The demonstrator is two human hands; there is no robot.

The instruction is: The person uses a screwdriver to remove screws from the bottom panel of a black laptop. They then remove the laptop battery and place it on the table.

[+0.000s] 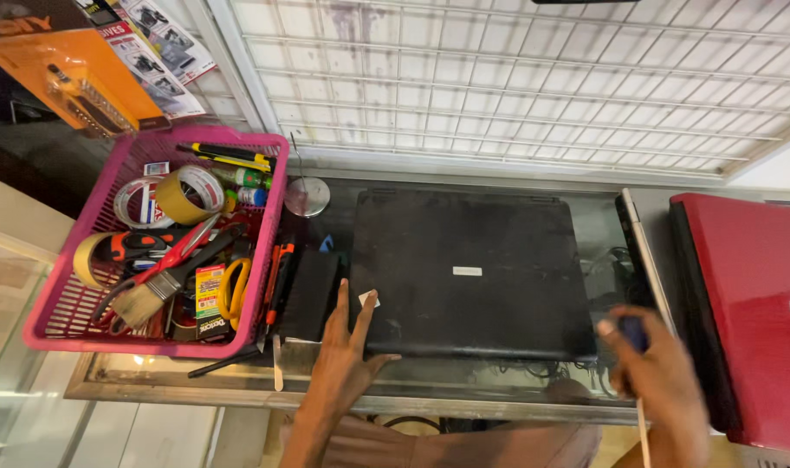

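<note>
— Where do we have the black laptop (471,273)?
— Closed on the glass counter (464,390); our left hand (347,351) lies flat and open on its corner, our right hand (659,381) grips a dark-handled tool (635,334)

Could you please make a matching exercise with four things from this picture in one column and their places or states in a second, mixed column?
Things:
1. black laptop
2. red laptop
3. pink basket
4. left hand

Places or states:
A. at the right edge of the glass counter, closed
B. resting on the near left corner of a closed lid
C. at the left, full of tape rolls, a brush and other tools
D. in the middle of the counter, closed

Pairs: 1-D, 2-A, 3-C, 4-B
</note>
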